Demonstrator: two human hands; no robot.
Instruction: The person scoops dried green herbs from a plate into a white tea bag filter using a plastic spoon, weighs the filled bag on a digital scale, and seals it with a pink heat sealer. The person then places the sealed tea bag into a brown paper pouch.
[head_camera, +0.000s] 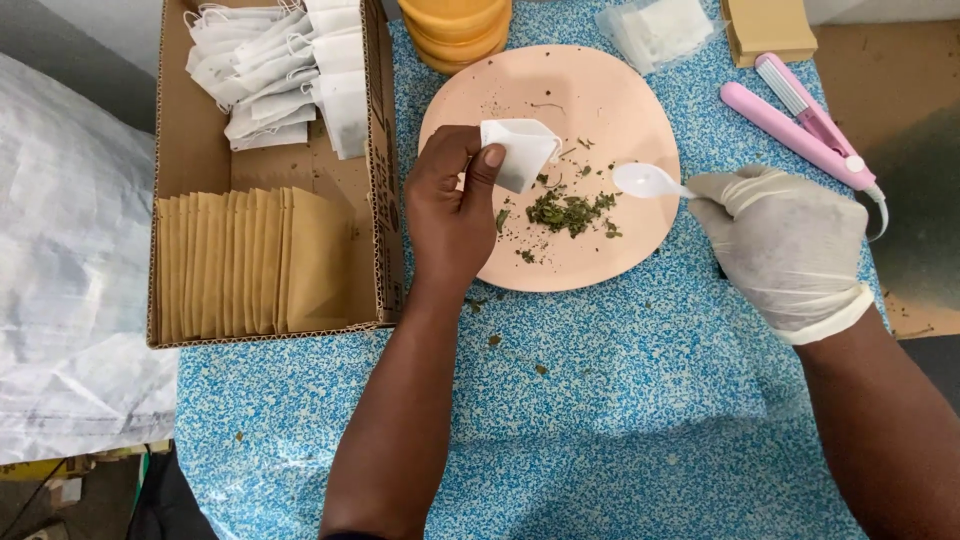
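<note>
At far left, a cardboard box (195, 150) holds a row of brown envelopes (250, 262) and, behind them, a heap of white filter bags (275, 70). The bare left hand (450, 205) pinches an open white tea bag (520, 150) between thumb and fingers, above the pink plate (610, 110) on the blue speckled bench (620, 400). Dried green leaves (570, 212) lie on the plate. The gloved right hand (785, 245) is closed around a white plastic spoon (645, 180), its bowl over the plate. A pink heat sealer (800, 125) lies at right.
</note>
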